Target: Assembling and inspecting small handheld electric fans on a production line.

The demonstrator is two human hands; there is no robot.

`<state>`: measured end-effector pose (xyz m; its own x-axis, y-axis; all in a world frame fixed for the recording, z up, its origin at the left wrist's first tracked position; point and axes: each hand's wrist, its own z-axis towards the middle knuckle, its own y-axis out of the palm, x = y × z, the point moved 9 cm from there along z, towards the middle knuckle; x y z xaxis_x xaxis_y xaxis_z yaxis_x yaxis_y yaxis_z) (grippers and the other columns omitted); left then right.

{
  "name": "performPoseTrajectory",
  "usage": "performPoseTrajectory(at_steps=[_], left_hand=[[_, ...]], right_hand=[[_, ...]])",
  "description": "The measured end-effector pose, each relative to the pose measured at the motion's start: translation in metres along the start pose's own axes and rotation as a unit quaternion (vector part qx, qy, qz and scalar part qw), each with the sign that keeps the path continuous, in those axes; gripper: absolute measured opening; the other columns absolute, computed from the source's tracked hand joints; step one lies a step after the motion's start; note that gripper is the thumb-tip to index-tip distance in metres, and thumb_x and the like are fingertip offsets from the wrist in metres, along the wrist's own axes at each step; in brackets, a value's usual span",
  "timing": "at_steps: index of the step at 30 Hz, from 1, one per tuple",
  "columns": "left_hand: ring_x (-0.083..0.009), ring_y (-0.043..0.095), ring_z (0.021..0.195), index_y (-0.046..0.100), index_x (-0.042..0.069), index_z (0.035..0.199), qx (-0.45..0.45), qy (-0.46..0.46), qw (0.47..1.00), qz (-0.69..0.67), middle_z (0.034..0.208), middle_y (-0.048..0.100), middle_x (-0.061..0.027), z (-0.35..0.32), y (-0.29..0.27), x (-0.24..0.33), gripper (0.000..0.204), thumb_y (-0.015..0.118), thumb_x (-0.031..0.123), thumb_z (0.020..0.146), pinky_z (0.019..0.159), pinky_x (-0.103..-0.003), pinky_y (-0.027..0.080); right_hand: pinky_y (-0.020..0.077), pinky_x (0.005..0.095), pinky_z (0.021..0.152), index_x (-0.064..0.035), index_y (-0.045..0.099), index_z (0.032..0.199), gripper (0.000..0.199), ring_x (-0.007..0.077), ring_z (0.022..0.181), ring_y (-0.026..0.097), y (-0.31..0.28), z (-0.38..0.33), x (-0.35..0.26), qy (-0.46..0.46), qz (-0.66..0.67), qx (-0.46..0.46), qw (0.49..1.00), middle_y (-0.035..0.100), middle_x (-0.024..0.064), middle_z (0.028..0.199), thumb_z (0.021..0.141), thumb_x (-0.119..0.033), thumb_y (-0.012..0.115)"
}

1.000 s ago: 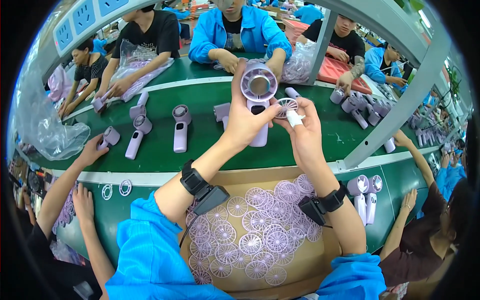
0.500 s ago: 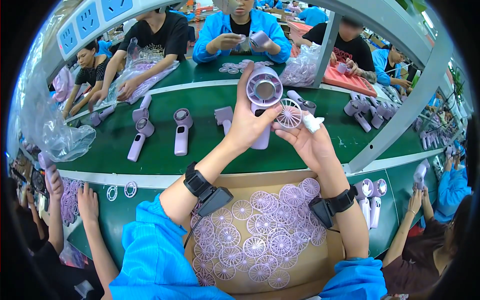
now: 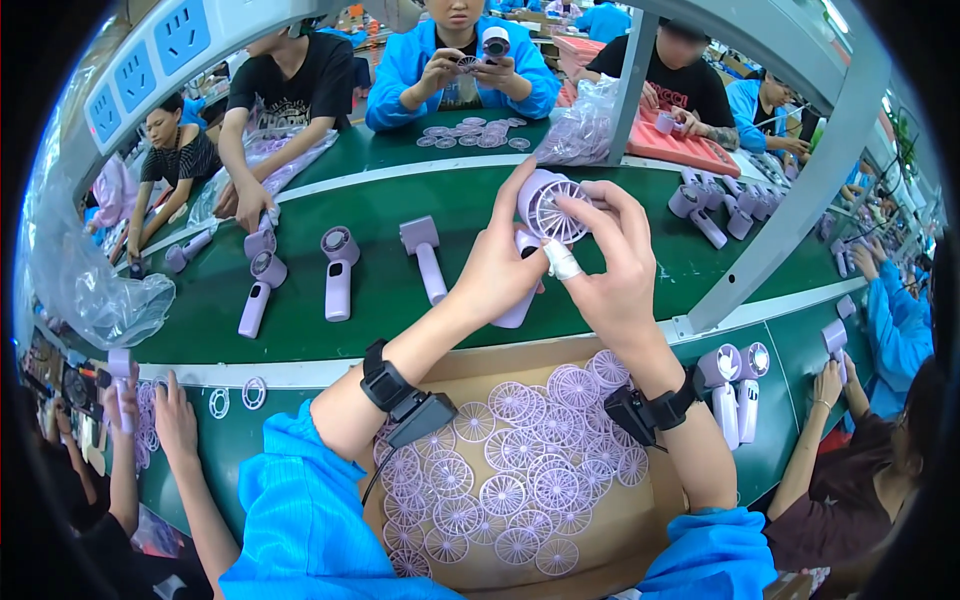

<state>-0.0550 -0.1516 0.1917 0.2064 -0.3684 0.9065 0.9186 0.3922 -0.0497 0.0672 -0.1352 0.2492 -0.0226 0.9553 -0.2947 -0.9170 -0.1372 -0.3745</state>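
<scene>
My left hand (image 3: 505, 258) is closed round a light purple handheld fan (image 3: 518, 308), held above the green table with its round head up. A round spoked grille (image 3: 552, 218) lies against the front of the fan's head. The fingers of my right hand (image 3: 615, 262) press on this grille, with the thumb at its lower edge. White wrapping (image 3: 561, 260) covers the right thumb. Below my forearms, a cardboard box (image 3: 455, 372) holds a heap of loose purple spoked grilles (image 3: 502, 494).
Several purple fans (image 3: 339, 285) lie along the green belt (image 3: 390, 330). Two fans (image 3: 748, 400) rest right of the box, and two rings (image 3: 254, 393) to its left. A grey metal post (image 3: 770, 245) slants at the right. Co-workers sit opposite and on both sides.
My right hand has brought the grille from beside the fan onto the front of its head. The fan has turned to the right and shifted slightly. The view has shifted a little too.
</scene>
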Motion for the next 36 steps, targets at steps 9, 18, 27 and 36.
performPoseTrajectory(at_steps=[9, 18, 27, 36], left_hand=[[-0.0180, 0.063, 0.068, 0.024, 0.013, 0.141, 0.012, -0.043, 0.997, -0.063, 0.103, 0.059, -0.0147, -0.001, 0.001, -0.012, 0.066, 0.055, 0.007, 0.084, 0.053, -0.029, 0.052], [-0.0116, 0.056, 0.058, 0.051, 0.008, 0.104, -0.065, -0.219, 0.925, -0.303, 0.077, 0.055, -0.0020, -0.010, 0.018, -0.034, 0.065, 0.023, 0.066, 0.091, 0.049, -0.027, 0.048], [-0.0113, 0.051, 0.050, 0.053, 0.008, 0.081, -0.095, -0.238, 0.921, -0.295, 0.063, 0.052, -0.0017, -0.015, 0.026, -0.035, 0.075, 0.016, 0.074, 0.087, 0.044, -0.026, 0.044], [-0.0131, 0.048, 0.047, 0.052, 0.007, 0.087, -0.105, -0.255, 0.907, -0.317, 0.056, 0.049, -0.0036, -0.016, 0.034, -0.040, 0.080, 0.015, 0.078, 0.083, 0.043, -0.027, 0.042]], right_hand=[[0.0477, 0.0318, 0.086, -0.0030, 0.062, 0.110, 0.045, 0.0237, 0.103, 0.054, 0.000, -0.006, 0.006, 0.041, 0.028, 0.003, 0.999, 0.050, 0.0128, 0.116, 0.067, 0.002, 0.073], [0.0479, 0.0346, 0.083, -0.0049, 0.064, 0.110, 0.043, 0.0261, 0.098, 0.056, 0.004, -0.009, 0.030, 0.127, 0.154, 0.039, 0.979, 0.053, 0.0137, 0.110, 0.067, -0.001, 0.073], [0.0471, 0.0333, 0.085, -0.0033, 0.065, 0.108, 0.043, 0.0240, 0.101, 0.055, 0.000, -0.004, 0.008, 0.045, 0.042, 0.013, 0.998, 0.054, 0.0120, 0.115, 0.066, 0.000, 0.073], [0.0483, 0.0343, 0.083, -0.0043, 0.067, 0.104, 0.043, 0.0261, 0.100, 0.055, -0.004, -0.002, 0.004, 0.005, 0.007, 0.014, 1.000, 0.058, 0.0121, 0.115, 0.062, -0.001, 0.075]])
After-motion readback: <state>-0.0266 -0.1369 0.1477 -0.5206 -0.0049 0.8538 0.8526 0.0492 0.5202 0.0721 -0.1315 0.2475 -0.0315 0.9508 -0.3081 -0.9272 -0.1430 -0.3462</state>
